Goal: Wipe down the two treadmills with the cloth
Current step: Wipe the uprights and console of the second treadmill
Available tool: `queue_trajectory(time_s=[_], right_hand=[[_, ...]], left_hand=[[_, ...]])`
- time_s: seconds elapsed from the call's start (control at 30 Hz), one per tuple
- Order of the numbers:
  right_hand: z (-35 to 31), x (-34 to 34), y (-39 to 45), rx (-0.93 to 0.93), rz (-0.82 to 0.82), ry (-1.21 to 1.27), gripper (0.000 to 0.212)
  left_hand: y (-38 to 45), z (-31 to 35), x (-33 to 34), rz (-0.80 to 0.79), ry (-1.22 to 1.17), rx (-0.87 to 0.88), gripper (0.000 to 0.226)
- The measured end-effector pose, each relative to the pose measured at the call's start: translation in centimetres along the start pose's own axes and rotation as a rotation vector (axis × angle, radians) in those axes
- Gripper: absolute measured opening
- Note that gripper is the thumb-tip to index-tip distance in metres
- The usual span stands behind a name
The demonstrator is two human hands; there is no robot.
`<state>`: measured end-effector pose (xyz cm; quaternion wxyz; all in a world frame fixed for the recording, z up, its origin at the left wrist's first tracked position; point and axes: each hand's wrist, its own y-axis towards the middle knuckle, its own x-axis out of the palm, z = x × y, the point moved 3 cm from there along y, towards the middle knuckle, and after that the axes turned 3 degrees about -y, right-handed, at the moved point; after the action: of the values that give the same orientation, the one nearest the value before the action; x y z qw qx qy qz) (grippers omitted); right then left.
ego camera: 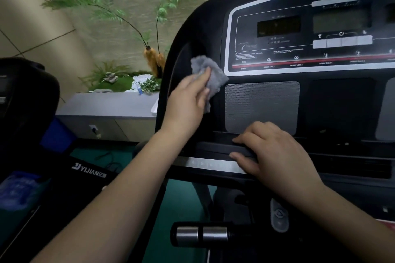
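Observation:
A black treadmill console (333, 102) with dark displays and a grey speaker grille fills the right of the view. My left hand (188, 100) presses a crumpled grey cloth (210, 74) against the console's left side, just left of the display panel. My right hand (271, 149) rests on the black ledge below the grille, fingers curled over its front edge, holding nothing loose. A second black treadmill (25, 100) stands at the far left, its motor cover marked YIJIAN visible lower down.
A chrome-and-black handlebar grip (201, 234) juts out at the bottom centre. Behind the console stands a grey ledge (106, 104) with ferns, moss and white pebbles. Green floor lies between the machines. A blue water bottle (15, 190) sits at the lower left.

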<state>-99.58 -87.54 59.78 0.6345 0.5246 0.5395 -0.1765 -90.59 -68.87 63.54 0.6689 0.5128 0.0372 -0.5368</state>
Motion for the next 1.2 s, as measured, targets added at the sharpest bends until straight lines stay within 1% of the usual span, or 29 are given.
queue_trajectory(time_s=[0.07,0.1,0.2,0.23,0.33,0.4,0.47,0.57,0.63,0.73,0.83,0.9,1.0,1.03,1.07,1.1,1.2], right_hand=[[0.0,0.0,0.0,0.000,-0.004,0.000,0.031],[0.0,0.1,0.0,0.000,-0.007,-0.002,0.031],[0.0,0.0,0.0,0.008,-0.012,-0.005,0.031],[0.0,0.0,0.1,0.010,-0.011,-0.006,0.031],[0.0,0.0,0.1,0.003,-0.008,-0.003,0.032],[0.1,0.0,0.1,0.000,-0.006,-0.004,0.032],[0.1,0.0,0.1,-0.001,0.000,-0.012,0.031],[0.0,0.0,0.1,-0.003,0.006,-0.014,0.030],[0.0,0.0,0.2,-0.009,0.011,-0.011,0.030],[0.0,0.0,0.1,-0.005,0.010,-0.013,0.031],[0.0,0.0,0.1,-0.005,0.016,-0.015,0.030],[0.0,0.0,0.1,-0.009,0.016,-0.019,0.030],[0.0,0.0,0.1,-0.003,0.013,-0.014,0.029],[0.0,0.0,0.1,-0.003,0.011,-0.010,0.029],[0.0,0.1,0.1,-0.003,0.009,-0.008,0.029],[0.1,0.1,0.1,-0.002,0.009,-0.007,0.029],[0.1,0.0,0.0,-0.004,0.018,-0.004,0.029]], left_hand=[[-1.6,0.0,-0.5,-0.057,-0.019,-0.092,0.041],[-2.0,0.1,-0.8,-0.033,-0.024,-0.108,0.040],[-1.1,0.7,-1.3,0.161,0.001,-0.105,0.044],[-0.4,0.9,-0.9,0.181,0.005,-0.115,0.046],[0.9,1.6,1.6,0.120,0.020,-0.135,0.050],[0.1,2.2,2.7,0.119,0.015,-0.153,0.050],[-1.7,2.3,2.8,0.103,-0.025,-0.197,0.048],[-3.3,1.6,1.9,0.037,-0.086,-0.262,0.044],[-2.4,1.5,1.5,0.057,-0.072,-0.274,0.041],[-0.1,2.4,1.4,0.129,-0.088,-0.258,0.045],[0.0,2.7,1.7,0.139,-0.109,-0.275,0.047],[-1.3,2.4,1.2,0.066,-0.121,-0.299,0.046],[-3.5,1.5,-0.5,-0.177,-0.119,-0.364,0.044],[-4.0,1.2,-1.3,-0.231,-0.125,-0.378,0.044],[-4.2,1.2,-2.4,-0.242,-0.123,-0.372,0.045],[-4.0,1.1,-3.4,-0.207,-0.089,-0.337,0.047],[-2.0,1.2,-5.8,-0.008,0.090,-0.142,0.051]])
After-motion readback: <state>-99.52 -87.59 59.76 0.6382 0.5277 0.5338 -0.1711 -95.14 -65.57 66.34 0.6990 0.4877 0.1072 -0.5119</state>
